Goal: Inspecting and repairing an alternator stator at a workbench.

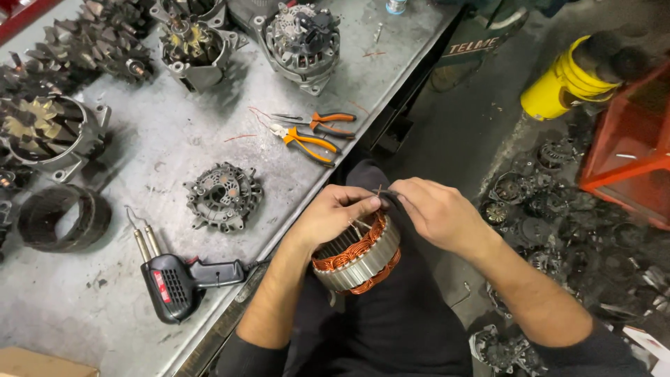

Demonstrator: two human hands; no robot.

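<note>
Under both hands [335,216] [436,213]: stator [357,257], half-hidden

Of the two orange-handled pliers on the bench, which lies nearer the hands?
The lower pliers, with jaws pointing left, nearest the bench edge; the other pliers lie just beyond them.

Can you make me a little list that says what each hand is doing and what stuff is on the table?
left hand: rests on the top rim of the stator ring, fingertips pinching its wire ends
right hand: pinches a dark sleeve at the same wire ends
stator ring: metal band with copper windings, resting on the person's lap
workbench: grey metal, scuffed
on the bench: black soldering gun, two orange-handled pliers, round end cover, alternator housings
floor at right: yellow container, heap of dark parts
</note>
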